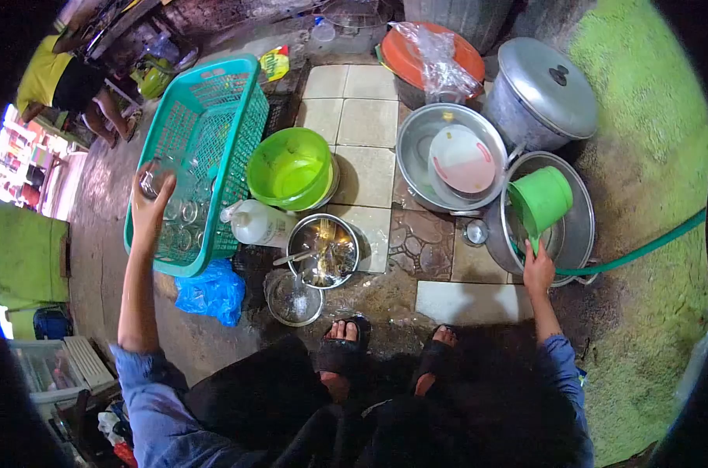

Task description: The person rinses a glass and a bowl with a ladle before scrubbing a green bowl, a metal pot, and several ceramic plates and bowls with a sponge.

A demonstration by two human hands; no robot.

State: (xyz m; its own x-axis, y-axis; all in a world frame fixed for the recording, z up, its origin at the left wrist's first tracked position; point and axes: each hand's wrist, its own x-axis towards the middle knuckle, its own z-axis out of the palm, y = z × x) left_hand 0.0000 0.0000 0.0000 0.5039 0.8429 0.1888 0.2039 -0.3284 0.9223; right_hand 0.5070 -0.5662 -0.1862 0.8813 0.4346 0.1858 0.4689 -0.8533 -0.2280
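Note:
My left hand point(153, 191) holds a clear glass point(156, 179) over the left side of a teal plastic basket point(206, 253). Several clear glasses point(187, 210) stand in the basket's near end. On the right, my right hand point(538, 267) is closed around the handle of a green dipper point(543, 201), which is tilted over a large metal pot point(580, 226). A green hose point(642, 253) runs over that pot's rim. Beside it sits a metal basin point(416, 160) with a white and pink plate point(461, 159) inside.
Between basket and basins are a lime green bowl point(290, 168), a white bottle point(256, 225), a metal bowl of utensils point(323, 251) and a clear bowl point(294, 300). A lidded pot point(545, 93) and orange lid point(459, 58) stand behind. Another person point(54, 78) is upper left.

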